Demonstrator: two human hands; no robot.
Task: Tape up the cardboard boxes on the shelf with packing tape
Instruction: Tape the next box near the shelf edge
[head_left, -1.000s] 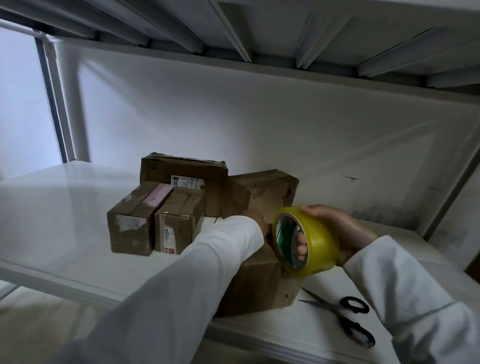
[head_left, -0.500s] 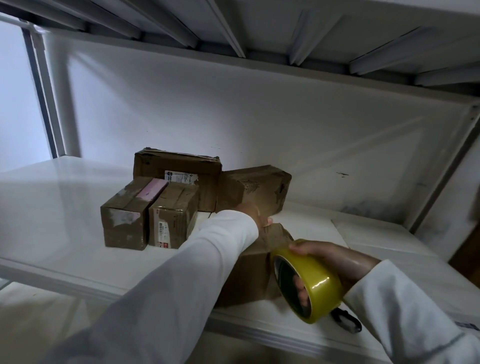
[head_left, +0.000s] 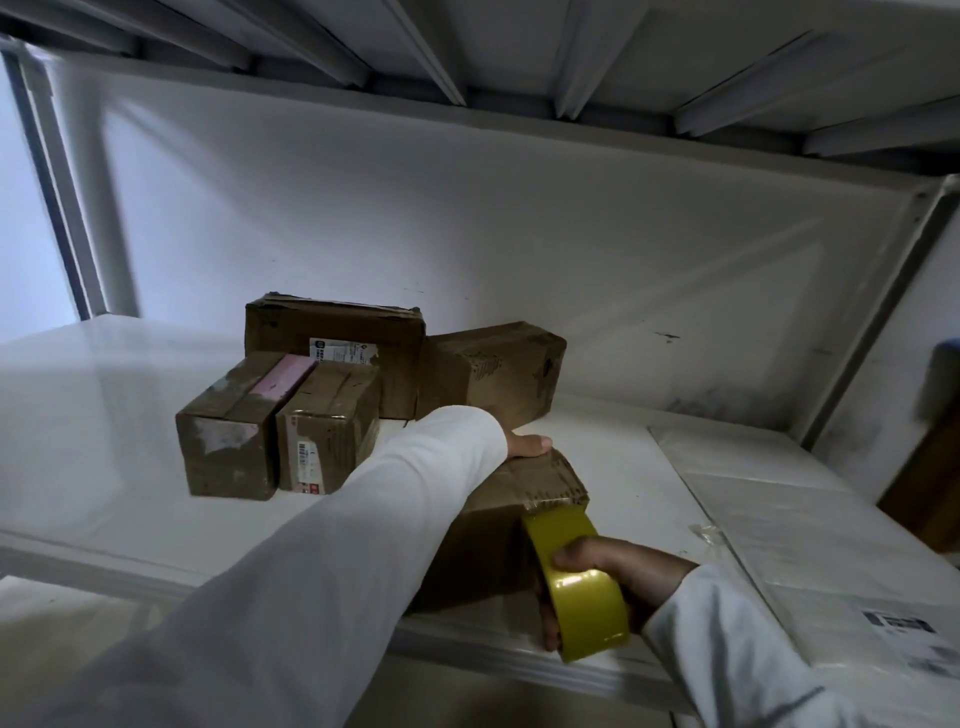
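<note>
A person in long white sleeves works at a white metal shelf (head_left: 130, 467), seen from a head-worn camera looking slightly upward. Near the centre of the view, the nearest cardboard box (head_left: 524, 499) sits at the front edge of the shelf. The left hand (head_left: 527, 446) rests on top of this box at its far edge; the sleeve covers most of the hand, so how its fingers lie cannot be told.

At about 5 o'clock from the box, the right hand (head_left: 602, 577) has its grip closed around a yellow roll of packing tape (head_left: 584, 587) — fingers curl over the outer band and reach through the core. The roll touches the box's near right corner, where a strip of tape lies over the top edge.

At 10 o'clock from this box stand two small boxes (head_left: 280, 431) side by side and touching, the left one bearing a pink patch. Behind them, at 11 o'clock, a wider box (head_left: 337, 332) carries a white label, and a tilted box (head_left: 498, 369) at 12 o'clock leans beside it.

At 3 o'clock, flat white packages (head_left: 810, 530) lie on the shelf — one shows a printed label.
</note>
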